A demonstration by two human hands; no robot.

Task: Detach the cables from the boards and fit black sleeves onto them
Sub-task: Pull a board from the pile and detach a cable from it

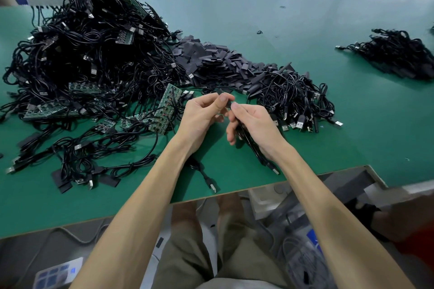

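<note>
Green tabletop (305, 30) is looking pretty buried on the left, where a big heap of black cables (82, 54) is lying tangled with circuit boards (169, 105). Lots of those wires are seemingly attached, so I'm guessing most of the job is waiting. Moving along, a pile of black sleeves (211, 56) is sitting just behind the hands. Left hand (204, 115) is pinching one small sleeve (226, 101) between thumb and fingertips, while right hand (256, 126) is curling around a loose cable (253, 145) and bringing its end up to that sleeve, its plug (276, 169) dangling near the table's front edge. Whether the tip is going in yet, I can't tell. Right of the hands a bundle of detached cables (293, 98) is lying, and far right another pile (397, 54) is resting well apart, possibly finished ones. Bare mat is stretching between those two, giving plenty of room, though the front edge is sitting close under the wrists.
</note>
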